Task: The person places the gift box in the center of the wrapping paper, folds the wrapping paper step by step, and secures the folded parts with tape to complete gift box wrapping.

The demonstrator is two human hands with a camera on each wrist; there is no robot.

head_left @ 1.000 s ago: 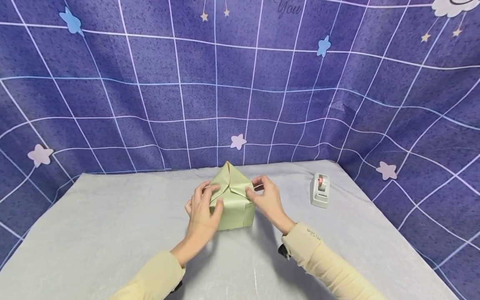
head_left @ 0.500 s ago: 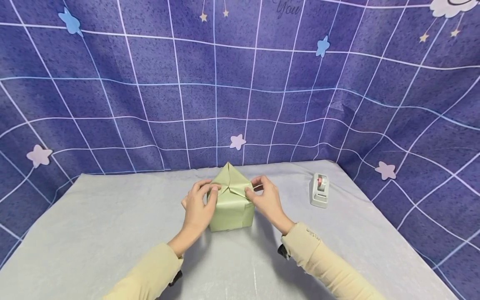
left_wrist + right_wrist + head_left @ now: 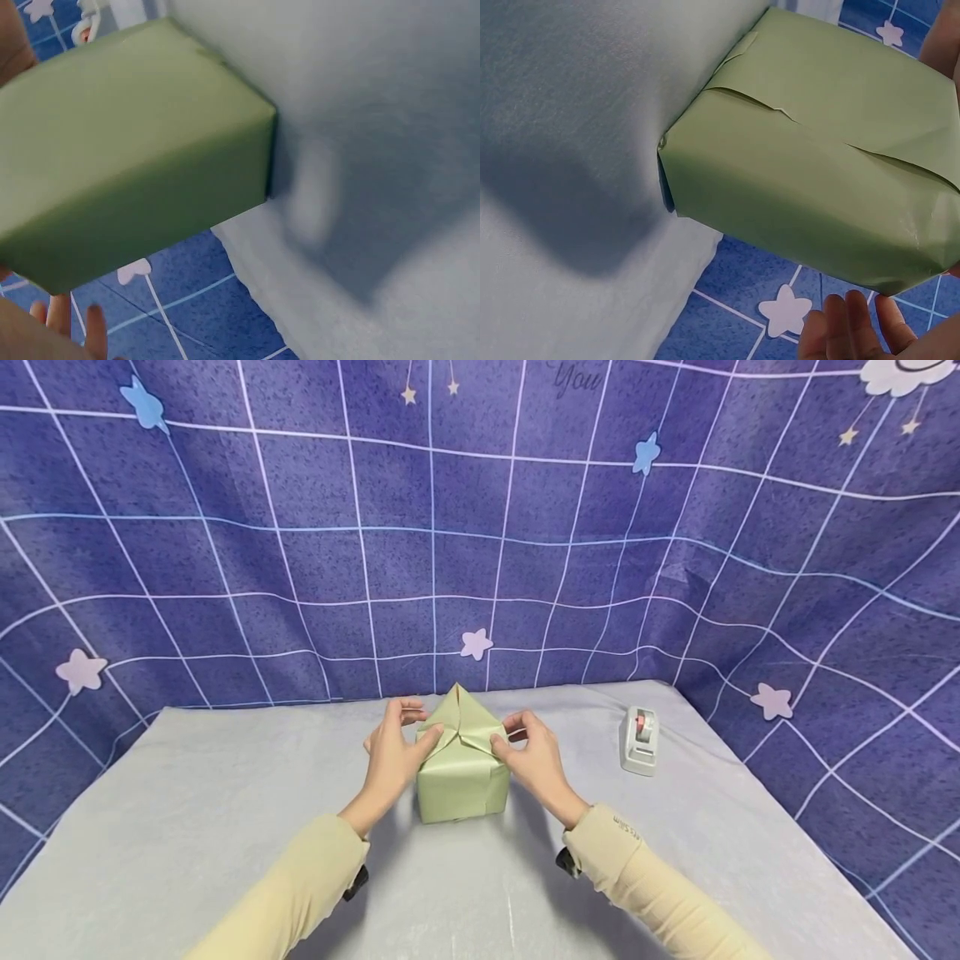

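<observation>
A box (image 3: pixel 461 792) wrapped in pale green paper stands on the table. Its top paper is folded into a triangular flap (image 3: pixel 459 710) that points away from the person. At the top left edge, the thumb of my left hand (image 3: pixel 392 756) presses the paper, while its other fingers (image 3: pixel 95 330) reach out past the box. My right hand (image 3: pixel 535 758) pinches the top right corner between thumb and forefinger. Creased paper seams (image 3: pixel 780 112) run along the box's right side in the right wrist view.
A white tape dispenser (image 3: pixel 640 742) with a red-cored roll stands to the right of the box. A grey-white cloth covers the table (image 3: pixel 247 827). Behind it and to the right hangs a blue gridded curtain (image 3: pixel 480 560) with stars.
My left hand's thumb shifts from the box's front to its top left edge, and its fingers lift off and spread back. My right hand keeps its place on the right corner.
</observation>
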